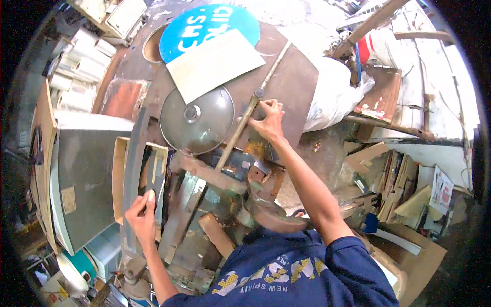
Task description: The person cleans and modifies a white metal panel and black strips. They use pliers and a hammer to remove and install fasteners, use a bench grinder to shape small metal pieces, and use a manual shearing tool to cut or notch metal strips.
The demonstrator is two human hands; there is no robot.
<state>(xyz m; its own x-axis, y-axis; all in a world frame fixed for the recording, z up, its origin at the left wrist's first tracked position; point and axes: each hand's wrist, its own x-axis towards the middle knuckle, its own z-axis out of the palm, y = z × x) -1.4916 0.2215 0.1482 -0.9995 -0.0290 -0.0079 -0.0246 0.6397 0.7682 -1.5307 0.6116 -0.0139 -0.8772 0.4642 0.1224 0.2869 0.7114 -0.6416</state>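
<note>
My right hand (268, 122) grips the long wooden lever handle (236, 134) of a rusty metal shearing machine (225, 179), near a bolt at the handle's upper end. My left hand (141, 214) presses flat on a grey metal strip (156, 176) lying on the machine's bed, fingers closed over its edge. A round glass pot lid (197, 121) with a centre knob lies just left of the handle. My blue sleeve fills the lower middle.
A round blue sign (209, 23) and a pale rectangular board (215, 64) lie on a rusty plate behind the lid. A grey sheet-metal box (84, 174) stands at left, white rolls (76, 66) behind it. A white sack (332, 97) and stacked boards (399, 179) are at right.
</note>
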